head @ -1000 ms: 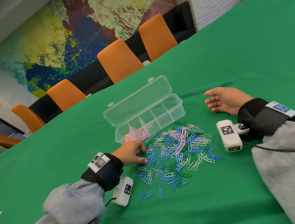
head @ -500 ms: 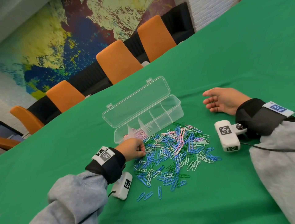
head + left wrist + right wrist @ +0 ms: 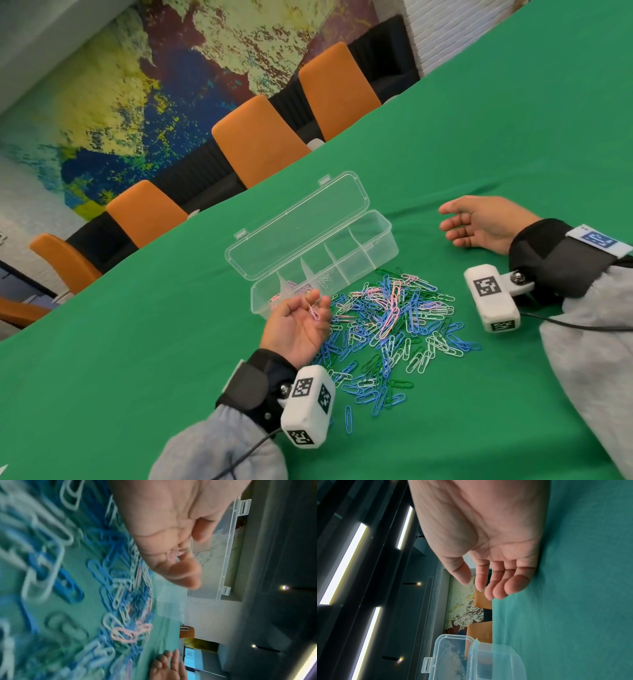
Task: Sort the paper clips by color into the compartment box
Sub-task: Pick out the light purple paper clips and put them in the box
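A clear compartment box (image 3: 383, 253) stands open on the green table, its lid (image 3: 298, 226) tipped back. Its left compartments hold pink paper clips (image 3: 294, 289). A heap of blue, pink, green and white paper clips (image 3: 394, 325) lies in front of it. My left hand (image 3: 301, 322) is turned palm up at the heap's left edge, just in front of the box's left end, with curled fingers pinching a pink paper clip (image 3: 313, 313), seen also as the pink paper clip (image 3: 176, 553) in the wrist view. My right hand (image 3: 479, 224) rests on its side right of the box, fingers relaxed and holding nothing.
Orange chairs (image 3: 257, 144) line the table's far edge below a painted wall. A few stray blue clips (image 3: 348, 419) lie nearer me than the heap. Green cloth (image 3: 513, 120) stretches behind and right of the box.
My left hand has lifted off the heap and rolled palm up, now with a pink clip between its fingers. The right hand has stayed where it was.
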`<state>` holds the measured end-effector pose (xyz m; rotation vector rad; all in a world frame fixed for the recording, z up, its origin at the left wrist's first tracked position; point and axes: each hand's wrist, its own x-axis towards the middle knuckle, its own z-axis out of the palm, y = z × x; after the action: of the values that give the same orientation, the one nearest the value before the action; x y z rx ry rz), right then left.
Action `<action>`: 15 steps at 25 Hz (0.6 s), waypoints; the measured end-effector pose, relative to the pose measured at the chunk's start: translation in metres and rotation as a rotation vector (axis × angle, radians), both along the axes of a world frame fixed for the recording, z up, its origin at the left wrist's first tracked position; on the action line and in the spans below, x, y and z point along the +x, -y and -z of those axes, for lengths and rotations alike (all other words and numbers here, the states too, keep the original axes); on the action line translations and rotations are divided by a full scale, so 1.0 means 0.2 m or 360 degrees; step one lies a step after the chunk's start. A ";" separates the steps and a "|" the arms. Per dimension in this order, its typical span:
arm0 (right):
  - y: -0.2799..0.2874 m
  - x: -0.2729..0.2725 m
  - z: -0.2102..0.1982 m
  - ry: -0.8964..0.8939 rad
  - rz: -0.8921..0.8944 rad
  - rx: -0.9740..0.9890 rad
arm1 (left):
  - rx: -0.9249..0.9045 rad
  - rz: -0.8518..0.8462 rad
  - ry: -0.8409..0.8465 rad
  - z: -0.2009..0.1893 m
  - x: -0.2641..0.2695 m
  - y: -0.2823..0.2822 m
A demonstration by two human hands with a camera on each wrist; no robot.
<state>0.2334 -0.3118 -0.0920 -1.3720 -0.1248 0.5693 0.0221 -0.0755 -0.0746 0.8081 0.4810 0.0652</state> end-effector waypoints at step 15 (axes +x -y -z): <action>0.00 0.00 -0.01 -0.0018 0.0012 0.0021 | 0.1079 -0.0226 -0.0057 -0.30 0.20 -0.21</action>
<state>0.2338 -0.3122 -0.0895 -1.3556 -0.1139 0.5693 0.0620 -0.0330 -0.0143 1.4390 0.5570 0.3595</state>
